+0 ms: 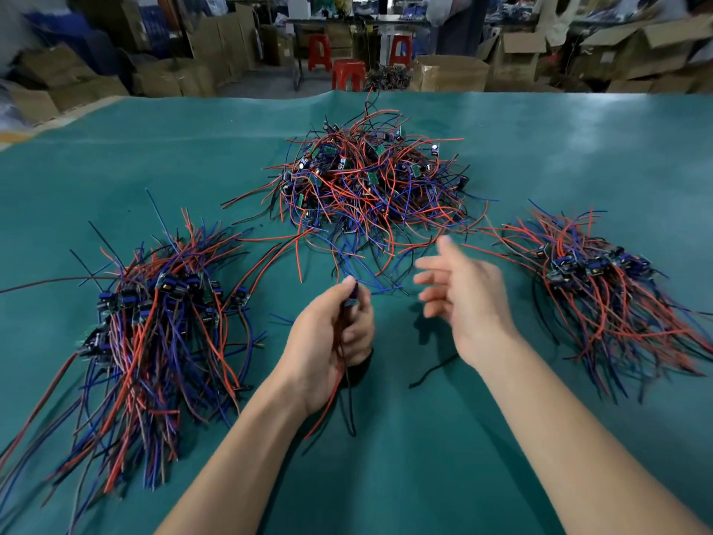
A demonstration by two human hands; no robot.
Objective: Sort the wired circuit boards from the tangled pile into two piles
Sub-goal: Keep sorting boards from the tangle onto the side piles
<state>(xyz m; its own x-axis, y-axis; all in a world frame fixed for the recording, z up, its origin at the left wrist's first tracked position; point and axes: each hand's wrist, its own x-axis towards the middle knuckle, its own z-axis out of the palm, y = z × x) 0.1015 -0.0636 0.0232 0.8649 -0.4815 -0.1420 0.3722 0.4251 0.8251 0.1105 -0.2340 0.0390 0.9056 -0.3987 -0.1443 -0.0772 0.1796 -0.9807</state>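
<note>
head view: my left hand [333,334] grips one wired circuit board [352,299], fingers curled round it, its red and black leads hanging below the palm. my right hand [461,293] is beside it, fingers spread and relaxed, holding nothing. the tangled pile [366,179] lies beyond both hands on the green mat [424,438]. one sorted pile [154,322] sits left of my left hand, the other sorted pile [602,287] right of my right hand.

Even soft light, blurred edges
</note>
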